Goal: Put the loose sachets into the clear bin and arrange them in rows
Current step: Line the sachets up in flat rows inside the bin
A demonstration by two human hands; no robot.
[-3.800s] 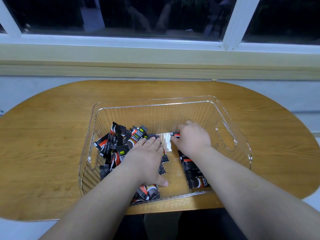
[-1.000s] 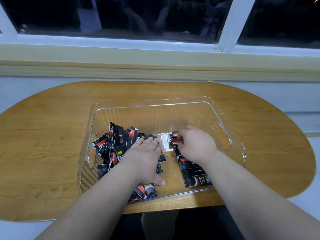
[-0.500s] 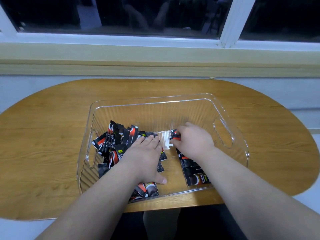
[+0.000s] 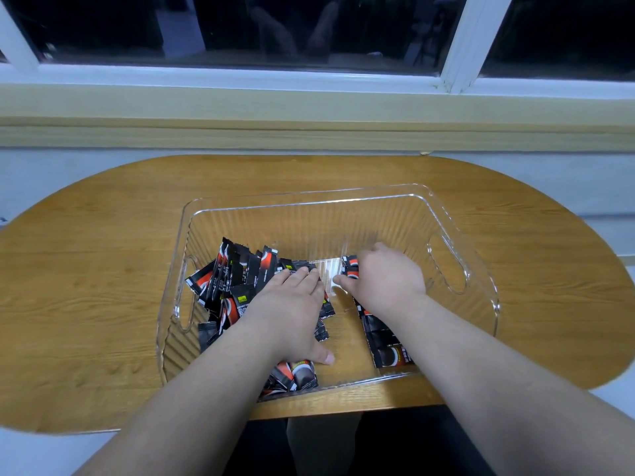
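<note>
At the near wall of the clear bin, the row of sachets starts where it started some seconds ago, running right of the bin's centre toward the far wall. It appears no longer than before. Your left hand stays flat, fingers straight and together, pressing down the loose pile in the bin's left half. That pile is as jumbled as it was, several sachets standing on edge against the left wall. Further in, your right hand remains at the row's far end, thumb and curled fingers pinching the far sachet. The only change is a slight adjustment of that piece, which now sits a little straighter in line. All sachets in view lie inside the bin and none shows on the table around it, so the loading step appears finished. Arranging is, in my judgement, at an early stage: one row is part built and most of the stock is still unsorted. Free the left hand to feed pieces across, as progress has stalled on one sachet.
</note>
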